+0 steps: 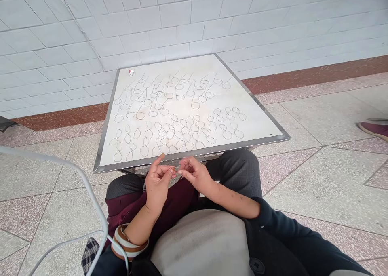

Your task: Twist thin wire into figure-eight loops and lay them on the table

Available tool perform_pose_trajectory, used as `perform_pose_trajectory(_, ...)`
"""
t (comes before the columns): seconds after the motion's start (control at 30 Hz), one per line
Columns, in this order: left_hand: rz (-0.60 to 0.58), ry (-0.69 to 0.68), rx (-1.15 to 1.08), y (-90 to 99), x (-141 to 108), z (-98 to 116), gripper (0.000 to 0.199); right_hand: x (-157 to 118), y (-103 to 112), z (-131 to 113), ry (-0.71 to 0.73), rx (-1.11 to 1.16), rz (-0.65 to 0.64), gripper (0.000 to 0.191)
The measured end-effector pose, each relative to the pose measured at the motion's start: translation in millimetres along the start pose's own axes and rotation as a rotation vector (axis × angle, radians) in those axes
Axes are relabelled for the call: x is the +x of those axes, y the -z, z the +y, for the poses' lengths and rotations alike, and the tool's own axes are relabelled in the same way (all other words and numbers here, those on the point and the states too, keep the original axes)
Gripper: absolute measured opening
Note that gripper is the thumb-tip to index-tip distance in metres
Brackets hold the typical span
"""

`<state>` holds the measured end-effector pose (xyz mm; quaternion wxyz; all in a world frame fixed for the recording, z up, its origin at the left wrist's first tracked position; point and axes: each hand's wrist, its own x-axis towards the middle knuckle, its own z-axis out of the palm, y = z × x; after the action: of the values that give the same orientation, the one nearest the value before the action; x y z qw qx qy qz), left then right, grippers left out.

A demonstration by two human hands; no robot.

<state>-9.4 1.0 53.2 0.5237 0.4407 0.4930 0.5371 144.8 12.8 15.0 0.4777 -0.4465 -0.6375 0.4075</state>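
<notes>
My left hand (157, 183) and my right hand (198, 177) meet just in front of the table's near edge, above my lap. Both pinch a thin looped wire (180, 171) between thumb and fingers. Its exact shape is partly hidden by the fingertips. On the white table (257, 120) lie several wires bent into figure eights (224, 131), spread across the near half. Behind them are several wires (195, 105) with a single round loop and a straight tail. The left index finger has a brownish covering at its tip.
A metal rim (263, 141) borders the table, which stands by a white tiled wall (176, 15). A small white-and-red item (131, 72) sits at the far left corner. Grey tubing (87, 183) curves close on my left. Someone's shoe (374, 129) shows at the right.
</notes>
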Motion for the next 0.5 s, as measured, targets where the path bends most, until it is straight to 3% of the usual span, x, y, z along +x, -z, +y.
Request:
perform_pose_trajectory(0.1,0.018,0.013,-0.034,0.4,1.0,-1.4,0.055,-2.5,-5.9,-0.9,-0.031,0.010,-0.015,0.013)
perform_pose_trajectory(0.27,0.025,0.034,-0.023,0.7,1.7,-1.5,0.052,-2.0,-4.1,-2.9,0.127,-0.121,-0.014,0.014)
perform_pose_trajectory(0.5,-0.023,0.045,0.023,3.3,3.9,-1.2,0.050,-0.6,2.7,1.9,0.286,-0.258,-0.107,0.025)
